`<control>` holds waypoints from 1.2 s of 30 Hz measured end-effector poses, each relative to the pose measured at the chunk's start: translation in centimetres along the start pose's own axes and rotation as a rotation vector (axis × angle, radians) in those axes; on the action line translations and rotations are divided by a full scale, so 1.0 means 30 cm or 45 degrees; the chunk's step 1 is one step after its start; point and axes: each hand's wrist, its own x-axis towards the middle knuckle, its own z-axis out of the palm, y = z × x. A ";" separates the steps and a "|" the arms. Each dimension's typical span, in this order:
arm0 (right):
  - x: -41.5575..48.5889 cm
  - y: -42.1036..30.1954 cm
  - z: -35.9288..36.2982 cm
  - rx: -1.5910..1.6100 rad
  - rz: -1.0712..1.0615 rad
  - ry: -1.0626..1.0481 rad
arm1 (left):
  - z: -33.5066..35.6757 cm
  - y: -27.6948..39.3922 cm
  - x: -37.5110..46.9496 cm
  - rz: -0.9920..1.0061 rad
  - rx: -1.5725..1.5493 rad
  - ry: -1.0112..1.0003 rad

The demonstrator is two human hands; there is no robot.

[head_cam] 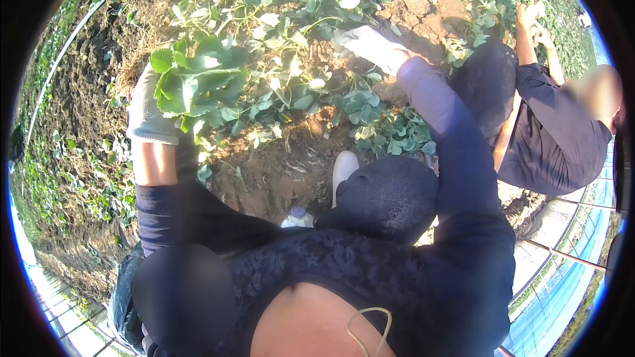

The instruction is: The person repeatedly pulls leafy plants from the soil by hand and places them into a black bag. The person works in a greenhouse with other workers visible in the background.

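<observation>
My left hand [149,109], in a pale knit glove, holds a bunch of green strawberry plants [198,82] with broad toothed leaves. Those leaves cover its fingers. In a white glove, my right hand [372,47] reaches forward to low strawberry plants [307,0] growing from the soil. Strong sunlight washes out its fingertips, so whether they grip a stem cannot be told. More leafy plants [392,124] lie below my right forearm, close to my knee.
Bare brown soil [287,173] lies before me, with a capped bottle [297,217] beside my legs and a white shoe [345,171]. A co-worker [550,134] crouches close on my right, hands among plants. A pale curved line [74,34] runs along the left; a dark plastic bag [121,302] sits behind.
</observation>
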 end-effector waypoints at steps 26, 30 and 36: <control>-0.046 -0.004 0.202 -0.313 0.137 0.290 | 0.206 -0.084 -0.089 -0.099 -0.010 0.335; 0.004 0.003 0.310 0.298 0.069 0.068 | 0.160 -0.096 -0.090 0.010 0.317 0.359; -0.083 -0.023 0.368 0.982 -0.426 -0.404 | 0.084 -0.144 -0.063 0.061 1.172 0.258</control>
